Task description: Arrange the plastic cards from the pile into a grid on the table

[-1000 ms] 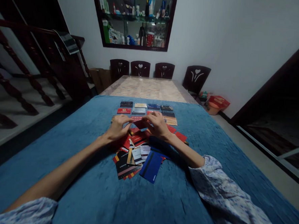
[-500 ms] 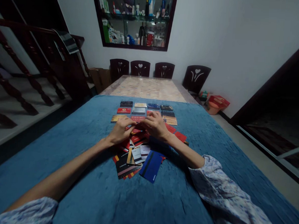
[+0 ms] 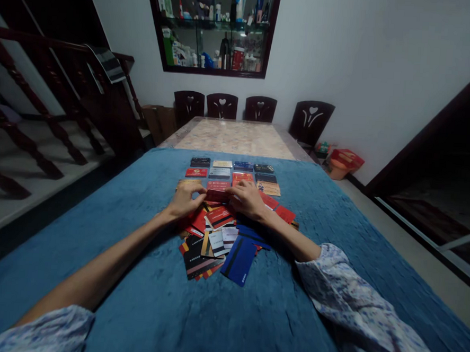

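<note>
A loose pile of plastic cards (image 3: 218, 244) lies on a blue cloth (image 3: 136, 233) in front of me. Beyond the pile, several cards (image 3: 231, 174) lie in neat rows. My left hand (image 3: 186, 198) and my right hand (image 3: 248, 198) are at the far edge of the pile, fingers curled. Between them they pinch a dark red card (image 3: 218, 195) by its two ends, just above the cloth. A large blue card (image 3: 238, 260) with a dark stripe lies at the near edge of the pile.
The cloth covers the near part of a long table; its bare marble top (image 3: 233, 138) shows beyond. Several dark chairs (image 3: 259, 108) stand at the far end under a glass wall cabinet (image 3: 216, 29). A stair railing (image 3: 45, 79) runs along the left.
Both hands have drawn slightly nearer and lower. A dark red card now shows between their fingertips, where before they fumbled over the pile. The camera tilted a little.
</note>
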A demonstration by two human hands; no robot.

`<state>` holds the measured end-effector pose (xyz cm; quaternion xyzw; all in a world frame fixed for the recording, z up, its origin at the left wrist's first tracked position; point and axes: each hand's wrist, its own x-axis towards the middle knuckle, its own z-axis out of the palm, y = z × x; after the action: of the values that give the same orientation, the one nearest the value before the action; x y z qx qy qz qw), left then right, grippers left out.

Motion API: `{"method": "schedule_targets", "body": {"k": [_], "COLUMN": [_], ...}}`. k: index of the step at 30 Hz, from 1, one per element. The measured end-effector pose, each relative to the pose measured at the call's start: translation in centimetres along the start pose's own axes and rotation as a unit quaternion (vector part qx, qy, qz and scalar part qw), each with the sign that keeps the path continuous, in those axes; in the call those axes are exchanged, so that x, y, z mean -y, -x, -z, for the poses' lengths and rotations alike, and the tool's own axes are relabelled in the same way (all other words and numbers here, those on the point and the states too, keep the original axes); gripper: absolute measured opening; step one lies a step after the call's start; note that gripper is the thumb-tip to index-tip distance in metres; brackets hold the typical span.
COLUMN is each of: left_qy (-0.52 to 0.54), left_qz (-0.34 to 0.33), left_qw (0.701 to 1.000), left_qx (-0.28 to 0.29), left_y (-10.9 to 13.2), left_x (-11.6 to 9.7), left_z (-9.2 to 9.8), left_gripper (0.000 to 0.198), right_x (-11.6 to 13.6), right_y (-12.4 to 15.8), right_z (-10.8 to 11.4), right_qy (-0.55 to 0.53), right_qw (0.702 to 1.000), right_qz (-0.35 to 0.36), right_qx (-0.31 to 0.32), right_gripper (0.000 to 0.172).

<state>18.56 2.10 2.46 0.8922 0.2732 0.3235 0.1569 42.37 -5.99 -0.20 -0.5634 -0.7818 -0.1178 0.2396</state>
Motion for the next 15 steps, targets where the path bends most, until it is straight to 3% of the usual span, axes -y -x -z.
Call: {"method": "schedule_targets", "body": {"k": [15], "left_qy": [0.015], "left_qz": [-0.008], "left_qw": [1.000], "left_qx": [0.005], "left_y": [0.55], "left_x": [0.21], "left_z": [-0.46], "left_gripper": [0.020], "right_x": [0.69], "right_y": [0.07], "right_z": [-0.11], "right_qy": [0.006], "right_qw": [1.000], "right_qz": [0.005], "right_qx": [-0.028], "right_gripper": [0.028]}}
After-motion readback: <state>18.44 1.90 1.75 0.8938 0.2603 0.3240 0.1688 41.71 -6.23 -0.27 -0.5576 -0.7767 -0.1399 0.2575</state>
